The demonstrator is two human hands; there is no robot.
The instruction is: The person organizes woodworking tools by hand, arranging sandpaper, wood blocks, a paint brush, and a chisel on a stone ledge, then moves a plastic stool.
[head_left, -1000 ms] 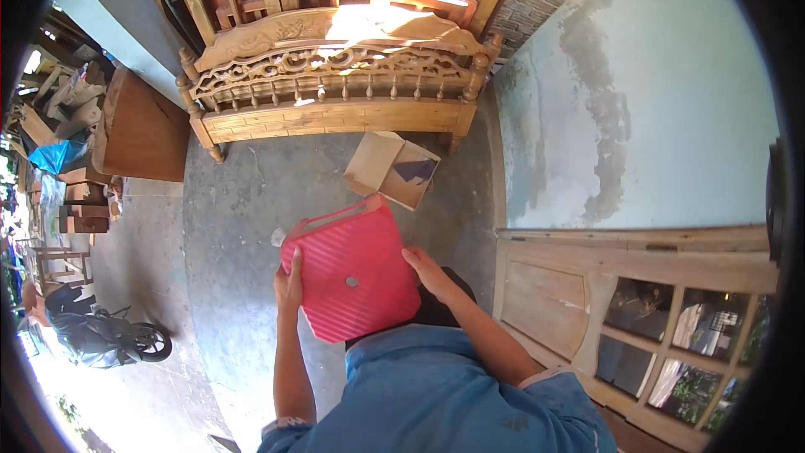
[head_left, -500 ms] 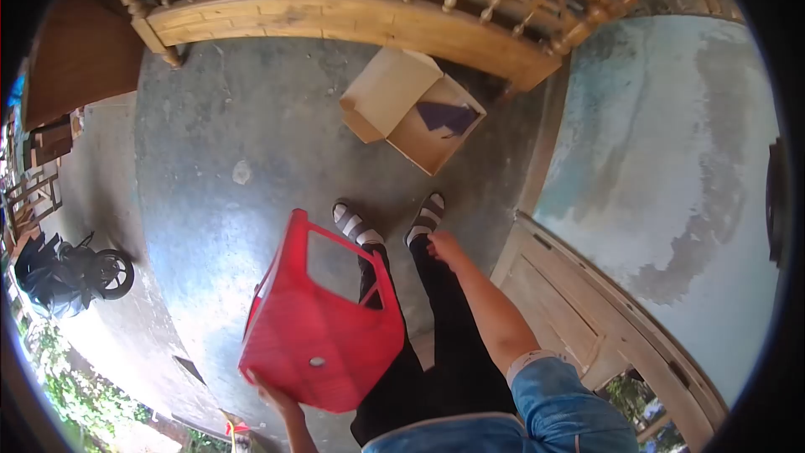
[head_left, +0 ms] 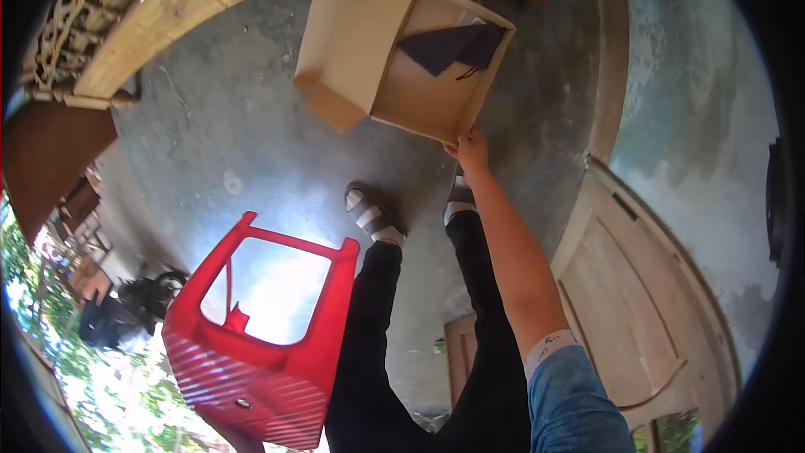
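Note:
At the near corner of an open cardboard box point(head_left: 419, 111), my right hand point(head_left: 471, 153) is closed on the box's edge. Inside the box lies a dark cloth pouch point(head_left: 453, 49) with a drawstring, and the box's flap is folded out to the left. A red plastic stool point(head_left: 277, 361) is tilted on my left side, its legs pointing up and away. My left hand is hidden behind or below the stool; only a bit of arm shows at the bottom edge.
My sandalled feet point(head_left: 375, 216) stand on the grey floor point(head_left: 210, 117). A carved wooden bench point(head_left: 193, 0) spans the top. A wooden door point(head_left: 625, 302) and wall point(head_left: 696, 117) are on the right, a parked motorcycle point(head_left: 138, 306) on the left.
My right hand has moved forward from beside my leg and taken hold of the box's corner. The red stool has turned, its open leg side now facing up. The view has shifted nearer the box.

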